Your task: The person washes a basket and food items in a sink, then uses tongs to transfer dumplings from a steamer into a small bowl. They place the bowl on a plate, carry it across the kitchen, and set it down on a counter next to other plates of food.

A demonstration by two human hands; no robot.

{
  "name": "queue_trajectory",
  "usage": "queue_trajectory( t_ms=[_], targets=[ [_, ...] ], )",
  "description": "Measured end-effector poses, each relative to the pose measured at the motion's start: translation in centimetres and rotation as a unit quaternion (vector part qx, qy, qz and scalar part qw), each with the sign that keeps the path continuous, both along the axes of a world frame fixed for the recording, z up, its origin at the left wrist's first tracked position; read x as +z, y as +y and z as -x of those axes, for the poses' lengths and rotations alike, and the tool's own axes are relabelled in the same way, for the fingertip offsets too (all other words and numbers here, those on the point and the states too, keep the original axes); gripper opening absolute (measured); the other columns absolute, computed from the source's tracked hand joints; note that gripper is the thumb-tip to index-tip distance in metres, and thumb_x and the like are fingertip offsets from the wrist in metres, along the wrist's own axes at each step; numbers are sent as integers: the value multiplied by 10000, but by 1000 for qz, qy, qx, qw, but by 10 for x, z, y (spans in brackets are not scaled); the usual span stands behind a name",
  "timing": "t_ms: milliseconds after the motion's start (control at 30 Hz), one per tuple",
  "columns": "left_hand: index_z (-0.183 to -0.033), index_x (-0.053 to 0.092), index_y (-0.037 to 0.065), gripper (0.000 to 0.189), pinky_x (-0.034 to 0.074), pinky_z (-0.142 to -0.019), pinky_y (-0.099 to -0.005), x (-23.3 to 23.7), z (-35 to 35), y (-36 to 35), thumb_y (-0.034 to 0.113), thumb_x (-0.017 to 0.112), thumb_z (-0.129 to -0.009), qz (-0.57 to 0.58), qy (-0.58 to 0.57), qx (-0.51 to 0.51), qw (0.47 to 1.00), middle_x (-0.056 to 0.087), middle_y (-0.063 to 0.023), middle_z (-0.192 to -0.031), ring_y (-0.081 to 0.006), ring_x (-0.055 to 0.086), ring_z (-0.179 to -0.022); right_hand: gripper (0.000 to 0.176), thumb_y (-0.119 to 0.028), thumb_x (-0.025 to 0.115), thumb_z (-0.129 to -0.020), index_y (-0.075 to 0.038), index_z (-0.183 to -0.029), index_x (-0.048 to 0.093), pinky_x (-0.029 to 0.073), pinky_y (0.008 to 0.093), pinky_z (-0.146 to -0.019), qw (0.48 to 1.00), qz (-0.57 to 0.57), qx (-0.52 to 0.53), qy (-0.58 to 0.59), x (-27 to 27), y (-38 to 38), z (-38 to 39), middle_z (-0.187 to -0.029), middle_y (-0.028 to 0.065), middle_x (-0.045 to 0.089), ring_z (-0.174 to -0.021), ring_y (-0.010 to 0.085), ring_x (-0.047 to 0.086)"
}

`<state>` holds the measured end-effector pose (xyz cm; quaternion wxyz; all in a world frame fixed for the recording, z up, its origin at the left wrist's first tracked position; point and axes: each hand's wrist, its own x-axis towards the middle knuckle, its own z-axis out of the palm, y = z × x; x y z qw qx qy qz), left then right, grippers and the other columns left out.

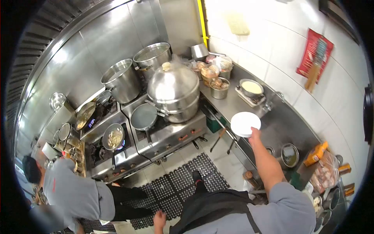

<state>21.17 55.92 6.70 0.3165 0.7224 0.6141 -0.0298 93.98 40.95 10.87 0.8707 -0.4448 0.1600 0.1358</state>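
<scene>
My right hand [255,134] grips the near edge of a white plate [245,123], with what looks like another under it, over the steel counter [269,128]. Low in the view, beside my apron, my left hand [159,219] hangs with its fingers curled; whether anything is in it I cannot make out. Behind the plate, a bowl of pale yellow liquid [251,87] rests on a small scale-like stand [254,102].
A co-worker [78,187] stands at the left by the stove. A pan with food [113,137] sits over a blue flame. Beyond are an empty pan [144,117], a steaming domed steamer [173,87] and tall pots [122,84]. Black mats [175,187] cover the floor.
</scene>
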Motion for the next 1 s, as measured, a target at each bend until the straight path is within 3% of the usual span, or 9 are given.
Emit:
queue_trajectory(
  t_ms=[167,233,267,300,467,567,633,767,1000],
  targets=[
    [-1230,571,31,452,508,-830,-384,186,-271,238,218,689,-835,-180,-274,-134,935,653,-187,-1070,-302,651,-974,569,-34,616,-807,38,-1325,391,490,524,-924,999,-25,-21,-20,-54,46,-65,-1247,253,527,-1095,392,577],
    [-1273,538,21,517,503,-852,-394,282,-386,283,245,693,-834,-261,-308,-215,889,631,-182,-1136,-307,636,-997,561,-98,632,-822,42,-1313,397,517,515,-870,994,103,-40,-3,-37,62,-71,-1238,250,533,-1084,383,585],
    [-1286,532,41,526,489,-873,-409,288,-438,326,272,683,-838,-383,-310,-290,820,615,-186,-1173,-333,620,-1001,561,-131,640,-829,44,-1306,401,531,510,-843,985,167,-52,8,-26,62,-68,-1234,249,536,-1079,379,588],
    [-1294,530,68,518,471,-915,-419,317,-488,345,289,667,-846,-357,-306,-293,833,598,-191,-1202,-352,598,-1040,523,-257,655,-850,53,-1232,476,552,494,-692,973,229,-19,-2,-3,63,-62,-1072,233,618,-878,368,658],
    [-1327,527,88,580,476,-942,-424,342,-683,450,356,598,-819,-456,-165,-294,824,606,-184,-1232,-353,594,-1104,438,-362,600,-903,74,-870,625,506,460,-565,813,545,204,1,27,48,-77,-768,217,642,-522,343,602],
    [-1266,588,71,547,471,-963,-429,334,-740,499,255,632,-753,-252,-26,-285,924,584,-198,-1261,-358,564,-1158,499,-372,580,-913,100,-753,611,501,463,-629,717,640,271,-49,34,35,-82,-762,268,638,-558,373,623],
    [-1186,642,64,496,482,-954,-422,340,-756,507,231,636,-719,-236,36,-314,919,617,-202,-1211,-354,584,-1143,461,-351,610,-892,95,-776,615,494,467,-696,639,738,124,-175,5,25,-78,-780,269,647,-700,398,645],
    [-1035,706,48,400,500,-930,-416,357,-747,497,233,637,-688,-257,30,-346,902,656,-222,-1116,-365,620,-1077,329,-284,650,-860,44,-846,644,494,439,-692,716,651,128,-217,58,42,-35,-771,242,654,-737,382,647],
    [-1063,702,57,440,500,-908,-434,447,-705,459,284,631,-693,-381,-68,-342,856,669,-250,-1011,-390,640,-985,197,-190,659,-873,6,-884,645,486,287,-523,776,480,357,-199,52,98,-19,-654,68,627,-557,131,600]
  ],
)
